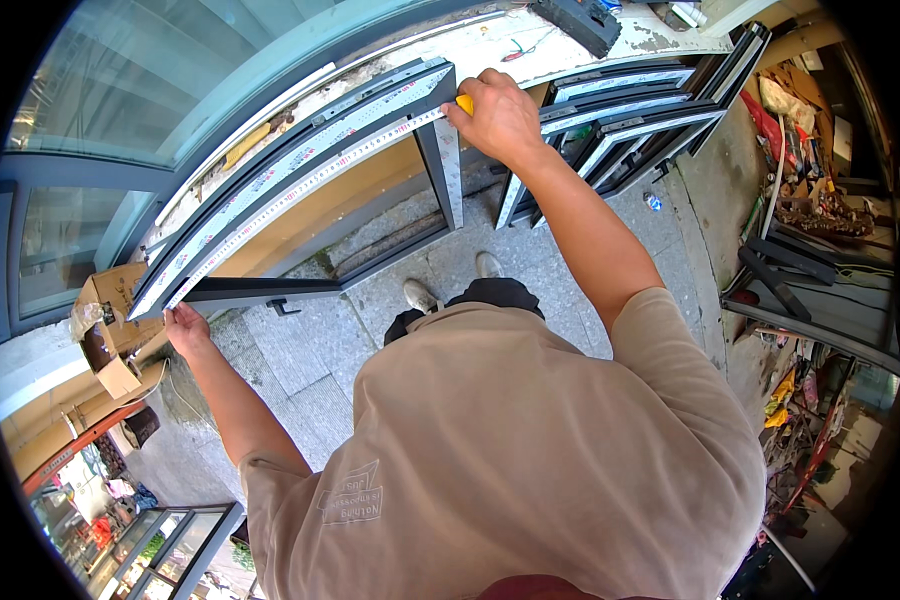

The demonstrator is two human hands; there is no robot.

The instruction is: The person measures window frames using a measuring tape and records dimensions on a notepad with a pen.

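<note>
A white tape measure (315,180) is stretched along the top edge of a dark window frame (450,180), which stands upright in front of me. At the frame's right end my right hand (500,115) is closed round the tape's yellow case, mostly hidden by the fingers. My left hand (185,328) pinches the tape's free end at the left corner of the frame. Printed protective film (270,170) covers the frame's upper face. A dark handle (283,306) sits on its lower left part.
More dark frames (620,120) lean together to the right. Behind runs a white ledge (560,60) with a black tool case (580,25). An opened cardboard box (110,330) is at the left. Scrap and clutter (820,200) lie at the far right. Grey paving (310,350) is underfoot.
</note>
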